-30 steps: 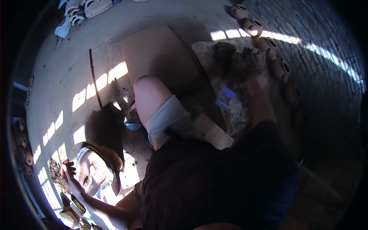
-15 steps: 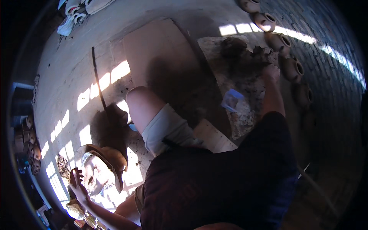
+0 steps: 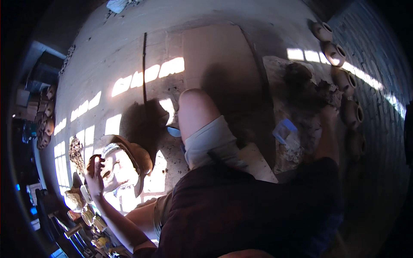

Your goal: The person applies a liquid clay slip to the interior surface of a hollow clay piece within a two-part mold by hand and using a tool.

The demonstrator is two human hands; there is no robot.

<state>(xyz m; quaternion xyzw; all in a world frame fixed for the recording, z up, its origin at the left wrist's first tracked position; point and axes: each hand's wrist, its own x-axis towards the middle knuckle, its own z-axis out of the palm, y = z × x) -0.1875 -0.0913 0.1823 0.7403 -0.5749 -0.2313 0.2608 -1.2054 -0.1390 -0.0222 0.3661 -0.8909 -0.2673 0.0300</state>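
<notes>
Lining brick wall (image 3: 378, 116), rounded pots (image 3: 352, 115), right hand (image 3: 328, 115) at lumpy clay (image 3: 330, 93)

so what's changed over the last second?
View swung left, so the scene sits further right in the picture. The right hand seems slightly closer to the dark clay-like lumps; too dark to tell if its grip closed on anything. Unchanged: left hand out to the left, translucent box and row of pots in place.
</notes>
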